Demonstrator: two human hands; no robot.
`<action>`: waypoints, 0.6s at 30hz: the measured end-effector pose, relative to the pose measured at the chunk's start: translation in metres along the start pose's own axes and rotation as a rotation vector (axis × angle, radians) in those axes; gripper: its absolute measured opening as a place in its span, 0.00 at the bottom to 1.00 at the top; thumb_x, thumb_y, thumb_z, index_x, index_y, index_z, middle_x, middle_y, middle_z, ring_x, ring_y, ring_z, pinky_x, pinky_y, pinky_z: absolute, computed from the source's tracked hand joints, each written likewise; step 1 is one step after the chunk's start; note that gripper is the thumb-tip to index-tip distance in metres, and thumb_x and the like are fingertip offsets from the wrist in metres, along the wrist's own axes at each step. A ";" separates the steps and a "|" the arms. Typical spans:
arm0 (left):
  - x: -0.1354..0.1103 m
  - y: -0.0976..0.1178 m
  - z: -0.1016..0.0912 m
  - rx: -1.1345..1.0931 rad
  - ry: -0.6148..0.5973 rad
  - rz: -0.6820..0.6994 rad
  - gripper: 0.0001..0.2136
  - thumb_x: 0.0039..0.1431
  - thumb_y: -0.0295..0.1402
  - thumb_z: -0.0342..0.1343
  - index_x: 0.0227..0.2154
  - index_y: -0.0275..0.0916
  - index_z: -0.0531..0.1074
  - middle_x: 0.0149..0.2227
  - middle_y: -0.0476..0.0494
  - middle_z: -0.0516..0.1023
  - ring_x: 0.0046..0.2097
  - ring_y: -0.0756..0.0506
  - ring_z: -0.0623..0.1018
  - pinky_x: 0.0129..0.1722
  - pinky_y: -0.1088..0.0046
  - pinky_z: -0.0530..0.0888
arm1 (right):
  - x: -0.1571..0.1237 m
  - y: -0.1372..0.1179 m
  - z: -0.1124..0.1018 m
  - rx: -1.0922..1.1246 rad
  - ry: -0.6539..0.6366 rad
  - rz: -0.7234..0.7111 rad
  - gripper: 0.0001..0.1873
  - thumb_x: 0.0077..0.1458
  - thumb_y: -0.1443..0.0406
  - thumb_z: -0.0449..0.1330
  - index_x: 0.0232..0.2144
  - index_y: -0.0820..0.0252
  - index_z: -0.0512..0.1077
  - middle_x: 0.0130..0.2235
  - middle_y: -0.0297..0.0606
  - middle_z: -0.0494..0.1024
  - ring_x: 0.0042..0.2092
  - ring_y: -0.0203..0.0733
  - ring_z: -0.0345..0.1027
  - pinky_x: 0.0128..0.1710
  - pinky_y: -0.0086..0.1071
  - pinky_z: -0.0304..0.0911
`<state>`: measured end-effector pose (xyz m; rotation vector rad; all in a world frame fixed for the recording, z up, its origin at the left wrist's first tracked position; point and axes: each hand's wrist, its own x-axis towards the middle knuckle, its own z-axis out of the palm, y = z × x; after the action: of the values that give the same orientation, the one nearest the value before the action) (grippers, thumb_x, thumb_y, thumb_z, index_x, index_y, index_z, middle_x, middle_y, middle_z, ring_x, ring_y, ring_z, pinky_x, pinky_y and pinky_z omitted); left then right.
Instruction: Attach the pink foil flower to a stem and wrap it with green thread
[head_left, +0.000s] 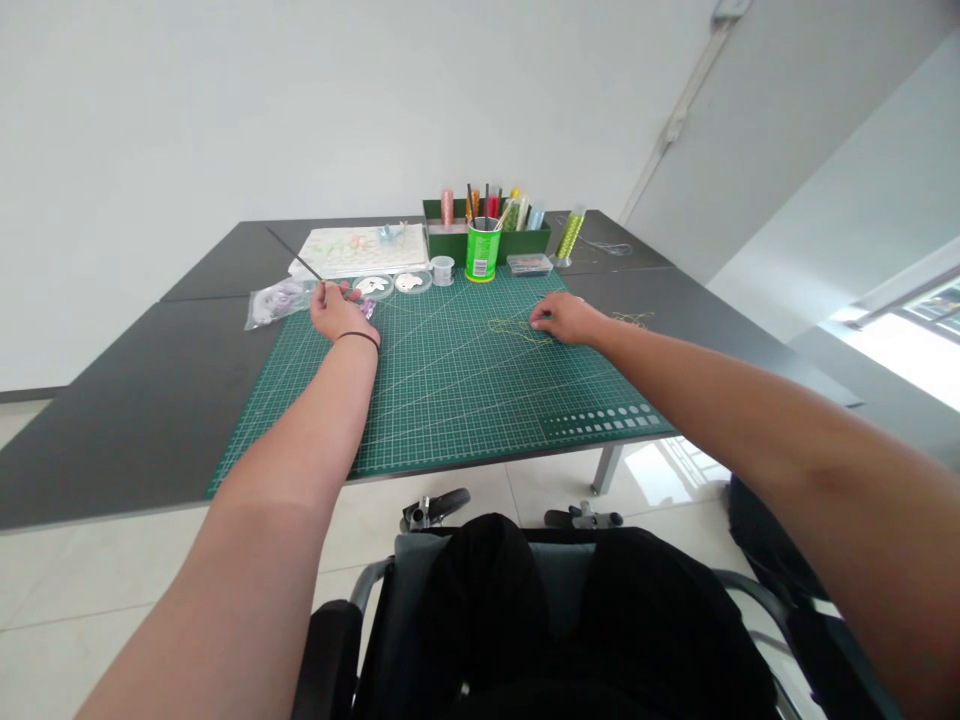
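Gripping a thin dark stick (294,253) in the left hand (337,312), with fingers curled closely around it and the long end slanting up and away to the left. Wearing a dark band (360,336) on that wrist. Showing a small purple piece (367,309) just to the right of the same hand; cannot tell whether joined to the stick. Resting the right hand (568,318) low at the right side of the green cutting mat (435,400), with thumb and fingertips drawn together at loose loops of yellow thread (506,328). Cannot tell whether pinching a strand or only touching it. Finding more yellow strands (636,320) beyond that wrist, on the dark table (97,410).

Having farther back, roughly from left to right: a clear bag (279,302) of pale purple material, white sheets (326,250) with faint coloured marks, two round clear dishes (373,287) holding white pieces, a small lidded tub (442,270), a green can (481,255) of upright sticks, and a flat clear case (529,265). Standing behind the can: a dark green box (536,242) of thread spools. Leaning near its right end: a yellow-green spool (571,235). Sitting in a wheelchair (334,640).
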<state>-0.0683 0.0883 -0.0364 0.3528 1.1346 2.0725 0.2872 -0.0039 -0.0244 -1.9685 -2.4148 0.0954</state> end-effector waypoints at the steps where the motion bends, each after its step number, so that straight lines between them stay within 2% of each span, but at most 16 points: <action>1: 0.002 -0.001 0.000 0.001 -0.002 0.001 0.12 0.69 0.28 0.51 0.53 0.39 0.70 0.30 0.52 0.76 0.25 0.55 0.75 0.27 0.81 0.71 | -0.001 -0.003 0.001 -0.024 0.007 0.034 0.13 0.64 0.62 0.56 0.43 0.58 0.79 0.52 0.45 0.79 0.55 0.52 0.70 0.55 0.42 0.64; 6: 0.009 -0.006 -0.002 0.013 -0.023 0.008 0.12 0.69 0.30 0.50 0.53 0.40 0.70 0.32 0.51 0.76 0.25 0.55 0.75 0.28 0.81 0.71 | -0.010 0.006 -0.003 -0.071 0.028 0.148 0.13 0.62 0.68 0.52 0.44 0.62 0.76 0.49 0.52 0.79 0.51 0.57 0.72 0.50 0.44 0.65; 9: 0.009 -0.006 -0.002 0.011 -0.022 0.016 0.11 0.69 0.30 0.50 0.52 0.40 0.69 0.31 0.52 0.76 0.25 0.55 0.75 0.27 0.81 0.70 | -0.020 0.030 -0.007 -0.094 0.048 0.226 0.15 0.62 0.69 0.52 0.48 0.66 0.73 0.49 0.57 0.78 0.51 0.60 0.72 0.48 0.45 0.65; 14: 0.006 -0.003 -0.003 0.003 -0.001 0.018 0.09 0.70 0.29 0.50 0.49 0.38 0.69 0.32 0.51 0.75 0.25 0.56 0.74 0.27 0.81 0.70 | -0.043 0.074 -0.014 -0.231 0.006 0.427 0.21 0.59 0.67 0.56 0.55 0.66 0.69 0.53 0.59 0.77 0.54 0.60 0.70 0.52 0.46 0.62; 18: 0.007 0.002 -0.004 -0.037 0.019 0.012 0.08 0.69 0.30 0.50 0.49 0.39 0.69 0.32 0.51 0.76 0.27 0.54 0.75 0.30 0.80 0.74 | -0.062 0.093 -0.018 -0.301 -0.059 0.573 0.23 0.61 0.70 0.54 0.57 0.75 0.67 0.56 0.67 0.74 0.58 0.60 0.67 0.54 0.45 0.58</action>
<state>-0.0760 0.0900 -0.0379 0.3233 1.1067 2.1083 0.3913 -0.0456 -0.0111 -2.7710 -1.9017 -0.2170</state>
